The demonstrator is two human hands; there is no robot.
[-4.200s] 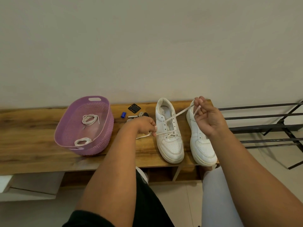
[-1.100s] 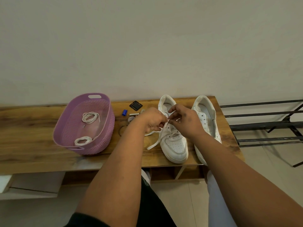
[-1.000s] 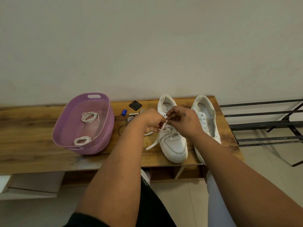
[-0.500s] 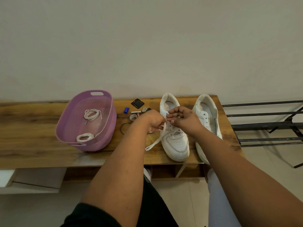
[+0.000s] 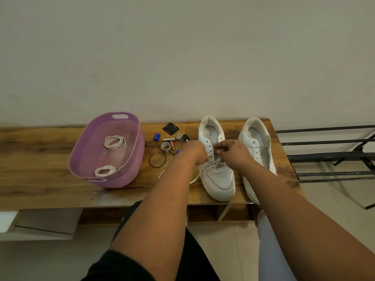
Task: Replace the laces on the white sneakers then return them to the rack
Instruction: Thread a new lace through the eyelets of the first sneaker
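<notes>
Flat white lace point(image 5: 209, 166) pinched over perforated leather sneaker point(image 5: 218, 175).

Purple basket point(image 5: 129, 177) is seen on the wooden counter point(image 5: 40, 179), well left of the hands. Between basket and hands: a twisted metal ring point(image 5: 157, 159), a blue cap point(image 5: 156, 136), a black square patch point(image 5: 170, 128), a battery point(image 5: 172, 145), other bits too small to identify.

Small dark printed mark on insole of left white sneaker point(image 5: 211, 136), characters too small to read, no other legible text, labels or numbers
</notes>
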